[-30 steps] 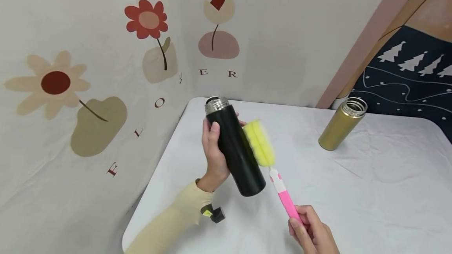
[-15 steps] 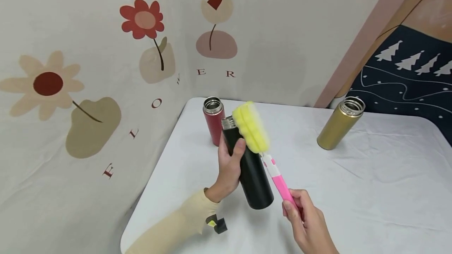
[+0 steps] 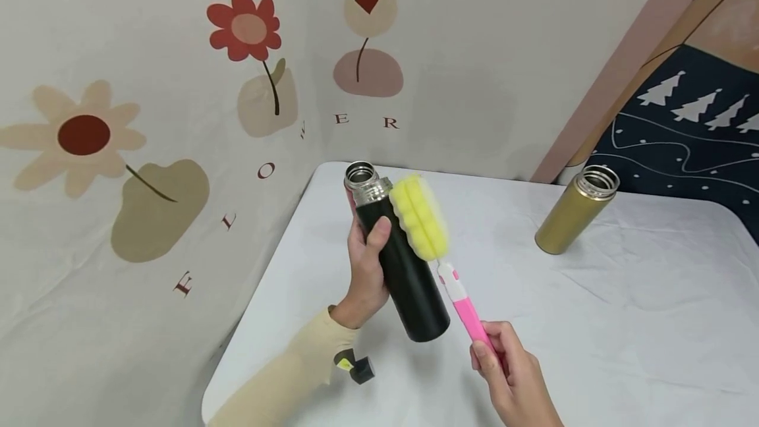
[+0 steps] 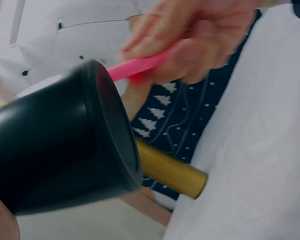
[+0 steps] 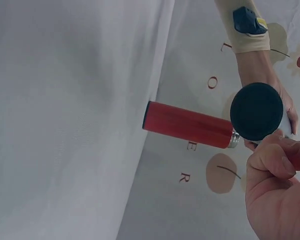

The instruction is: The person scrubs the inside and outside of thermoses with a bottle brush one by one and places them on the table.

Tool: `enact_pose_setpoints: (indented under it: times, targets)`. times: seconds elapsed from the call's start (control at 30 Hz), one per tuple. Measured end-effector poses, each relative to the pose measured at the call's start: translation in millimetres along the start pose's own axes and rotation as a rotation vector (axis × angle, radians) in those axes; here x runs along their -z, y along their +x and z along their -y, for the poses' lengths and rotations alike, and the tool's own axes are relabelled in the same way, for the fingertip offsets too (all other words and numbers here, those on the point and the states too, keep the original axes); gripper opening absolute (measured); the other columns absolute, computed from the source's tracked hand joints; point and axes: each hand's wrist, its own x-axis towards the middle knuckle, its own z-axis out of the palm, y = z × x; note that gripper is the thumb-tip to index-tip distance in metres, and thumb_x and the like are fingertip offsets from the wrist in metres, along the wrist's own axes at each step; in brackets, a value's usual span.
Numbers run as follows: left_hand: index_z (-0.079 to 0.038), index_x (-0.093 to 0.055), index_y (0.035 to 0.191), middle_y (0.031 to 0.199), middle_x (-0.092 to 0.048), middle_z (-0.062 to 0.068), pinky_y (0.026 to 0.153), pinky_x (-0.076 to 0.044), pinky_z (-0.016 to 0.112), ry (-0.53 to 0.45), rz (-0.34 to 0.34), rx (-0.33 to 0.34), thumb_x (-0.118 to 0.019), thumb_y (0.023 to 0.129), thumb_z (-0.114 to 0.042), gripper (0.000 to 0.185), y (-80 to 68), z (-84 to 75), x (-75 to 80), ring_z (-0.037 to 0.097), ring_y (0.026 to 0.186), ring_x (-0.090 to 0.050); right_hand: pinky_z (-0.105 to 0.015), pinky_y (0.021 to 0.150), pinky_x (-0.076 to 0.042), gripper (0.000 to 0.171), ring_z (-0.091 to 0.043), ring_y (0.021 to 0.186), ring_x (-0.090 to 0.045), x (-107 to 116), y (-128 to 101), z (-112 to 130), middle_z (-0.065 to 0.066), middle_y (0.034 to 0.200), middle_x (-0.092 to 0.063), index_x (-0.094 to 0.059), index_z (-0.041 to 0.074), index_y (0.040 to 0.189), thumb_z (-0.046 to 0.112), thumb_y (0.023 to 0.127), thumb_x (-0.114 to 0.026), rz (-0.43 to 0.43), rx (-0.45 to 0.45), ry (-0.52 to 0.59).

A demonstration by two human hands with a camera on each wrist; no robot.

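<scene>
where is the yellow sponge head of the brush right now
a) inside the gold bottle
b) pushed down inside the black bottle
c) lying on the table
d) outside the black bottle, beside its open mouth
d: the head view shows the yellow sponge head outside the black bottle, against its upper side near the steel mouth, while the right hand holds the pink handle.

The flask (image 3: 400, 262) was matte black with a silver rim. The brush (image 3: 439, 249) had a yellow sponge head and a pink-and-white handle. At two o'clock stood a gold flask (image 3: 574, 211); a red flask (image 5: 187, 124) stood behind. The tablecloth (image 3: 593, 321) was white.
</scene>
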Motion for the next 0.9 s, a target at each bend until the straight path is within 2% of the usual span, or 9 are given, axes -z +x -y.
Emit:
enact_pose_setpoints:
  times: [0.1, 0.17, 0.27, 0.43, 0.53, 0.6, 0.73, 0.83, 0.9]
  targets:
    - [-0.005, -0.052, 0.144, 0.119, -0.064, 0.012, 0.081, -0.062, 0.032, -0.011, -0.053, -0.022, -0.064, 0.099, -0.030, 0.052, 9.1, -8.2, 3.1, 0.021, 0.097, -0.068, -0.017, 0.050, -0.044, 0.035, -0.001, 0.058, -0.049, 0, -7, 1, 0.013, 0.081, -0.058, -0.059, 0.009, 0.118, -0.019, 0.098, -0.065, 0.003, -0.038, -0.007]
    - [-0.003, -0.055, 0.143, 0.119, -0.065, 0.015, 0.080, -0.063, 0.034, -0.017, -0.071, -0.057, -0.061, 0.100, -0.027, 0.049, 15.2, -13.5, 5.7, 0.023, 0.097, -0.070, -0.019, 0.047, -0.043, 0.031, -0.001, 0.056, -0.047, 0, -13, 3, 0.013, 0.079, -0.058, -0.059, 0.010, 0.117, -0.016, 0.100, -0.065, 0.003, -0.096, -0.020]
    - [-0.002, -0.055, 0.143, 0.117, -0.066, 0.020, 0.079, -0.064, 0.037, -0.028, -0.081, -0.110, -0.054, 0.104, -0.028, 0.047, 23.5, -20.3, 9.8, 0.026, 0.093, -0.072, -0.019, 0.043, -0.039, 0.027, 0.003, 0.054, -0.043, 0, -23, 5, 0.013, 0.074, -0.057, -0.061, 0.010, 0.116, -0.012, 0.101, -0.065, -0.001, -0.173, -0.042]
    - [-0.005, -0.050, 0.146, 0.113, -0.067, 0.022, 0.076, -0.065, 0.039, -0.040, -0.075, -0.166, -0.043, 0.107, -0.036, 0.051, 31.5, -29.9, 12.5, 0.026, 0.087, -0.072, -0.019, 0.042, -0.037, 0.028, 0.004, 0.051, -0.040, 2, -37, 5, 0.014, 0.070, -0.056, -0.062, 0.009, 0.114, -0.013, 0.098, -0.069, -0.012, -0.233, -0.089]
    - [-0.005, -0.050, 0.146, 0.110, -0.067, 0.022, 0.072, -0.065, 0.038, -0.026, -0.061, -0.191, -0.047, 0.107, -0.037, 0.050, 34.0, -33.5, 11.9, 0.025, 0.083, -0.072, -0.022, 0.042, -0.038, 0.025, 0.001, 0.051, -0.042, 4, -42, 5, 0.014, 0.070, -0.055, -0.062, 0.008, 0.114, -0.011, 0.099, -0.070, -0.009, -0.293, -0.117]
    - [-0.005, -0.049, 0.146, 0.110, -0.065, 0.023, 0.071, -0.065, 0.038, -0.018, -0.044, -0.206, -0.054, 0.106, -0.034, 0.050, 35.3, -34.7, 11.2, 0.026, 0.082, -0.071, -0.023, 0.042, -0.039, 0.023, 0.000, 0.051, -0.042, 5, -44, 4, 0.014, 0.070, -0.054, -0.061, 0.007, 0.114, -0.010, 0.100, -0.069, -0.002, -0.318, -0.122]
    - [-0.007, -0.047, 0.147, 0.113, -0.064, 0.021, 0.074, -0.066, 0.040, -0.030, -0.013, -0.200, -0.069, 0.101, -0.028, 0.055, 33.1, -33.4, 8.9, 0.027, 0.082, -0.071, -0.022, 0.041, -0.039, 0.024, 0.001, 0.051, -0.042, 6, -44, 3, 0.013, 0.070, -0.055, -0.061, 0.007, 0.115, -0.011, 0.100, -0.068, 0.007, -0.282, -0.085]
    - [-0.008, -0.048, 0.147, 0.114, -0.067, 0.019, 0.076, -0.065, 0.039, -0.034, 0.008, -0.163, -0.066, 0.100, -0.025, 0.053, 26.9, -28.2, 6.6, 0.028, 0.085, -0.072, -0.020, 0.041, -0.037, 0.028, 0.005, 0.052, -0.040, 6, -41, 1, 0.013, 0.070, -0.055, -0.060, 0.010, 0.116, -0.013, 0.100, -0.065, 0.009, -0.223, -0.046]
    - [-0.007, -0.049, 0.149, 0.116, -0.068, 0.018, 0.081, -0.064, 0.038, -0.040, 0.020, -0.133, -0.061, 0.101, -0.023, 0.051, 22.3, -23.7, 4.7, 0.030, 0.094, -0.074, -0.018, 0.041, -0.036, 0.030, 0.006, 0.053, -0.038, 7, -38, -1, 0.012, 0.070, -0.056, -0.059, 0.011, 0.117, -0.014, 0.101, -0.063, 0.014, -0.187, -0.024]
